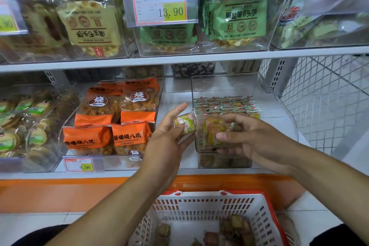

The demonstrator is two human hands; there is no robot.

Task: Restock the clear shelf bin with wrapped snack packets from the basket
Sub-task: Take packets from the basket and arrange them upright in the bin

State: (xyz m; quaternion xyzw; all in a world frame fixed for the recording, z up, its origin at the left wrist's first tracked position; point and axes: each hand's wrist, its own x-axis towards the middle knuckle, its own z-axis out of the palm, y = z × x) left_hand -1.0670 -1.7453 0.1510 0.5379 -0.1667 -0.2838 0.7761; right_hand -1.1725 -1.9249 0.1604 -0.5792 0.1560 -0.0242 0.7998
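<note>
Orange snack bags (117,116) fill a bin left of centre, a 9.90 price tag (82,165) below. Green cracker packs (237,18) sit upper right beside a 13.90 tag (159,7). White wire mesh (323,102) stands at right.

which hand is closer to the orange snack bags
Left. The left hand, holding a wrapped packet, is right beside the orange snack bags; the right hand is farther right, at the clear bin.

Clear shelf bin (242,86) open at the top with room left above its packet rows (225,105), front wall blocked by both hands, upper shelf edge (179,59) limiting headroom, orange-packet bin (111,118) close on the left, wire mesh panel (327,98) closing the right side.
</note>
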